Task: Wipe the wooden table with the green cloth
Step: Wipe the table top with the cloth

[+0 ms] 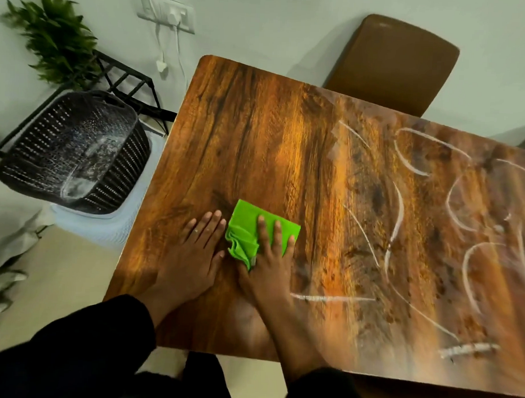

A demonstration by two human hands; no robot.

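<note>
A folded green cloth [246,225] lies on the wooden table [257,133] near its front left part. My right hand [268,258] presses flat on the cloth with straight fingers. My left hand [194,250] rests flat on the bare wood just left of the cloth, its fingers straight. White streaks and smears [399,215] cover the right half of the table; the left half looks clean and glossy.
A brown chair [394,60] stands behind the table's far edge. A dark woven basket [75,150] sits on a white stool to the left, beside a black metal rack [125,84] and a green plant [55,36]. A wall socket with cables [166,14] is behind.
</note>
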